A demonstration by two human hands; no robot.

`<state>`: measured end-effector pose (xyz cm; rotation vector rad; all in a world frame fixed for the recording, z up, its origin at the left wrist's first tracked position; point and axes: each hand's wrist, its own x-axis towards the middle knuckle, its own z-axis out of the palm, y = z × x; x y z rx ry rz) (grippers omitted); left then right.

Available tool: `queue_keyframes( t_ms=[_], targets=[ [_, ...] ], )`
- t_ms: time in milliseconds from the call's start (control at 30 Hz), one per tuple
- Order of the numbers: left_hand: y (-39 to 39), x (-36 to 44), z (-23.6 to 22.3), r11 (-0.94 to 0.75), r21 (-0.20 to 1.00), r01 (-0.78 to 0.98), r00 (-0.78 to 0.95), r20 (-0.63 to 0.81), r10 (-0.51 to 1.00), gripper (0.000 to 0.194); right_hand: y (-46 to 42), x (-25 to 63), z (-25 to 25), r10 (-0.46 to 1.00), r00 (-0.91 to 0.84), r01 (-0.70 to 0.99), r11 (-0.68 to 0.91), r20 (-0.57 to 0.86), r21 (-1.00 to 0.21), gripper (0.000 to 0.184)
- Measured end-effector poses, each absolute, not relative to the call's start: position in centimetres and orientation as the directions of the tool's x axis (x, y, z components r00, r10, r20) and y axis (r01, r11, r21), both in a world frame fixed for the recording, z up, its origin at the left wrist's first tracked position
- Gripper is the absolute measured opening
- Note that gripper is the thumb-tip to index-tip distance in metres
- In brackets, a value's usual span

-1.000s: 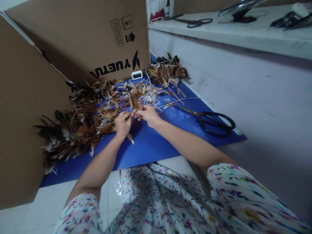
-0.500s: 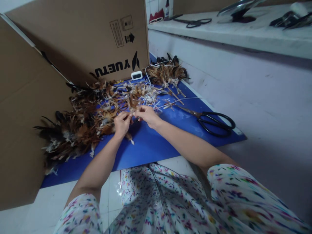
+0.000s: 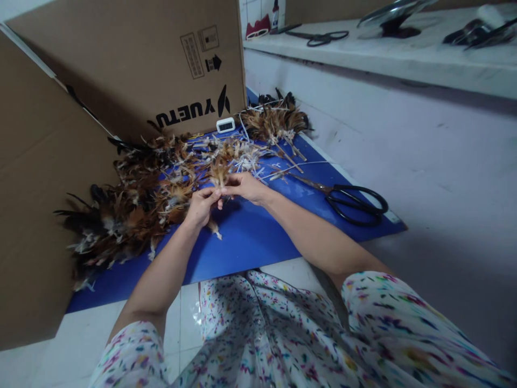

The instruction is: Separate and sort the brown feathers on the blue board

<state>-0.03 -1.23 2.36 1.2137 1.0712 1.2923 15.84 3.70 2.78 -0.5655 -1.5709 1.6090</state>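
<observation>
While the left hand pinches the base of a small brown feather tuft between thumb and fingers, the right hand closes its fingertips on the same spot, thumbs nearly meeting. That tuft stands upright just above the blue board. A heap of brown and black feathers spreads to the left; black-handled scissors (blades pointing inward) lie to the right. Beyond, a white digital clock sits before a cardboard box.
</observation>
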Motion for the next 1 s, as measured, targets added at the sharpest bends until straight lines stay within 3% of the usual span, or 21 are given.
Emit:
queue_keyframes(
  t_ms=[267, 533, 1000],
  targets=[
    [-1.38, 0.04, 2.38, -0.066, 0.995, -0.080, 0.095, 0.073, 0.993, 0.036, 3.68, 16.11, 2.95, 0.755, -0.610, -0.234, 0.118, 0.241, -0.965, 0.023],
    [-1.24, -0.04, 2.13, -0.061, 0.996, -0.066, 0.087, 0.067, 0.994, 0.037, 3.94, 15.79, 2.45, 0.813, -0.549, -0.207, 0.096, 0.197, -0.974, 0.023],
    [-1.40, -0.10, 2.11, 0.148, 0.954, -0.261, 0.194, -0.098, 0.976, 0.030, 3.80, 15.94, 2.70, 0.818, -0.552, -0.294, -0.009, 0.161, -0.956, 0.025]
  ],
)
